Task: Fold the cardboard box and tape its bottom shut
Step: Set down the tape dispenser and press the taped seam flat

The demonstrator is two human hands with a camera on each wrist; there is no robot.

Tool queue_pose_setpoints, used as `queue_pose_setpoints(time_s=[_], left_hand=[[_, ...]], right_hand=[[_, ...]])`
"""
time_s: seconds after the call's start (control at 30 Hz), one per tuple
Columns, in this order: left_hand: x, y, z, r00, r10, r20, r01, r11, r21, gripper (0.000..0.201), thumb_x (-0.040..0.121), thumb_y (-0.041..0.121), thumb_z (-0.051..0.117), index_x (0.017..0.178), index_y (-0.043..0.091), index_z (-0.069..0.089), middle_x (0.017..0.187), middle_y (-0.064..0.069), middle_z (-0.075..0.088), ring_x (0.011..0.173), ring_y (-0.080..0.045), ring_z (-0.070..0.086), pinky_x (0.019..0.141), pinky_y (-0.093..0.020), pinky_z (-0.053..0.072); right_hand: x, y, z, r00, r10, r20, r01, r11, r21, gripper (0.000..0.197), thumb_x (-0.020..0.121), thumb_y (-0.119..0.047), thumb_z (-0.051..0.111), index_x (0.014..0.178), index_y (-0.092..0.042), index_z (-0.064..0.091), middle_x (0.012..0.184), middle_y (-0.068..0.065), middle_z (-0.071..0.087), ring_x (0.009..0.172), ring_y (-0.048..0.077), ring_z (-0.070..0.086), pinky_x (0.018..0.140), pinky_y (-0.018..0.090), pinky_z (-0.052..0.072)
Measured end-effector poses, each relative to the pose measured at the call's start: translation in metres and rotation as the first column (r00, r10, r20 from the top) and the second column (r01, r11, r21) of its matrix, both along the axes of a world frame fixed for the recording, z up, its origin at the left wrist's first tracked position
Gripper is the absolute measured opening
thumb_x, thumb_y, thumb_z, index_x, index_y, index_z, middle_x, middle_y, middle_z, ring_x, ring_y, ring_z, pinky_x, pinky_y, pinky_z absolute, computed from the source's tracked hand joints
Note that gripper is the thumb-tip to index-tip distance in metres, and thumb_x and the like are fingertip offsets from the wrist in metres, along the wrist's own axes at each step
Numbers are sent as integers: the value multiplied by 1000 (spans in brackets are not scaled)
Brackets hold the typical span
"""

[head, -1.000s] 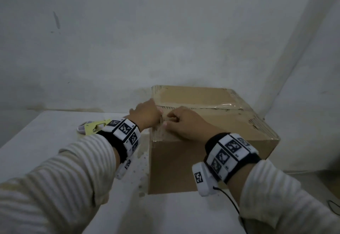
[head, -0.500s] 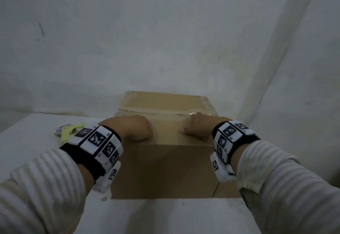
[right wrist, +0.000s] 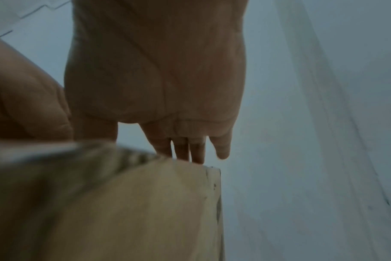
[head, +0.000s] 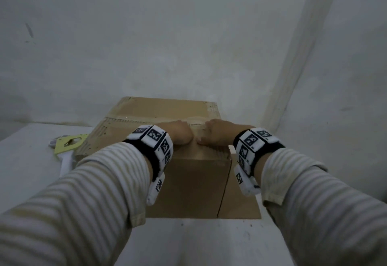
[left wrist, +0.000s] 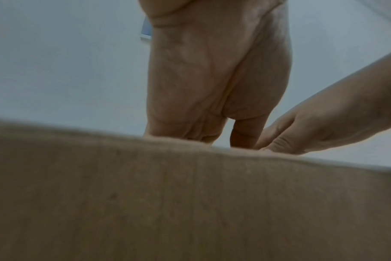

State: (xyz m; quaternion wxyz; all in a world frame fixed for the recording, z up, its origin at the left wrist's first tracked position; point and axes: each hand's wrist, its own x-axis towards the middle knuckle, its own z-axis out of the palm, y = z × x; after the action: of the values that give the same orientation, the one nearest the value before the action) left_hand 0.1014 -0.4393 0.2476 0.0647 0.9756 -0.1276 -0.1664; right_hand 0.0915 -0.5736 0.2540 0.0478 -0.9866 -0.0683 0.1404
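A brown cardboard box (head: 192, 186) stands on the white table (head: 188, 242), its flaps folded flat on top. A strip of clear tape (head: 129, 118) runs along the seam between them. My left hand (head: 178, 134) and right hand (head: 217, 135) lie side by side on the top, near its front edge, pressing down at the seam. In the left wrist view my left hand (left wrist: 212, 70) reaches over the box (left wrist: 190, 203) edge, which hides its fingertips. In the right wrist view my right hand (right wrist: 159, 70) keeps straight fingers (right wrist: 185, 150) flat on the box (right wrist: 123, 211).
A yellow and white tape dispenser (head: 67, 143) lies on the table left of the box. A grey wall (head: 188, 46) stands close behind, with a corner (head: 293, 77) at the right. Bare table shows in front of the box.
The box has turned from corner-on to nearly face-on. My hands left its left end, spread apart along the top, then came together near the middle of the seam.
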Motion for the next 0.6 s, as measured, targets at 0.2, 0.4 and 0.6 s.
queue_pose_setpoints(time_s=[0.2, 0.4, 0.6], left_hand=[[15, -8, 0, 1000, 25, -16, -24, 995, 95, 41, 97, 20, 40, 134, 2, 46, 138, -16, 46, 114, -30, 53, 90, -37, 43], [23, -2, -5, 990, 30, -135, -24, 999, 44, 27, 94, 23, 43, 113, 9, 55, 114, -13, 55, 89, -24, 49, 85, -37, 40], [31, 17, -9, 973, 216, -78, -213, 976, 49, 50, 87, 43, 45, 126, 12, 49, 132, -11, 49, 113, -27, 51, 96, -37, 39]], right_hand=[[23, 13, 5, 987, 142, -80, -144, 989, -18, 61, 98, -24, 48, 151, -11, 20, 159, 11, 18, 142, 29, 25, 112, 39, 26], [48, 15, -7, 968, 170, -184, -181, 983, -44, 52, 95, -14, 50, 144, -5, 35, 149, 16, 37, 136, 32, 38, 108, 34, 33], [56, 0, -13, 989, 86, -121, -95, 993, -71, 64, 79, -37, 51, 130, 1, 48, 134, 17, 47, 127, 39, 45, 99, 51, 44]])
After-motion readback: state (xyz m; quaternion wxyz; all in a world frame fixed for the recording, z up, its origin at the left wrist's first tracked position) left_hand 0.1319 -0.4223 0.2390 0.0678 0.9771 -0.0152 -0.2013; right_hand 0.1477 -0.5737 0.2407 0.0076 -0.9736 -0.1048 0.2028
